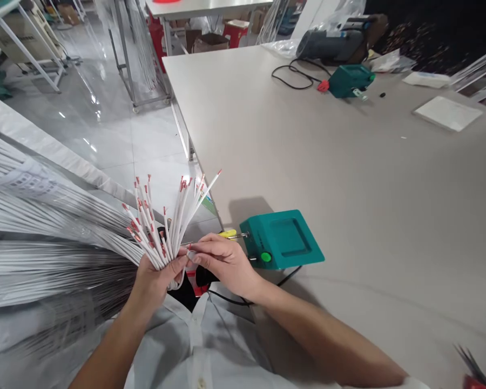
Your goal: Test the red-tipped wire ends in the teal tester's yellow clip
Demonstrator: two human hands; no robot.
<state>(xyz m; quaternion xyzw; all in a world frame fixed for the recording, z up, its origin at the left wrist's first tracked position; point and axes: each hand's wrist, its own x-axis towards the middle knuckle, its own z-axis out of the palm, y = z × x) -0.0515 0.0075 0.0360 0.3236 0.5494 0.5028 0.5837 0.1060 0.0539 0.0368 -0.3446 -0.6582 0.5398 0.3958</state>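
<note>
My left hand [157, 278] is closed around a bundle of white cables [146, 229] whose stripped ends fan upward, showing reddish copper-coloured tips. Thumb and fingers of my right hand [222, 262] pinch the end of one cable beside the bundle, just right of my left thumb. Close to my right hand, a teal machine [281, 240] with a green button and a recessed top sits at the table's left edge. A yellow-handled tool [228, 234] lies behind my right fingers, partly hidden by them.
Long bundles of white cable [56, 216] stretch along the left. The grey table [348, 178] spans the right. At its far side stand a second teal machine [350, 81], a black cord [294, 75] and a white flat block [447, 113]. A metal rack [123, 65] stands on the floor.
</note>
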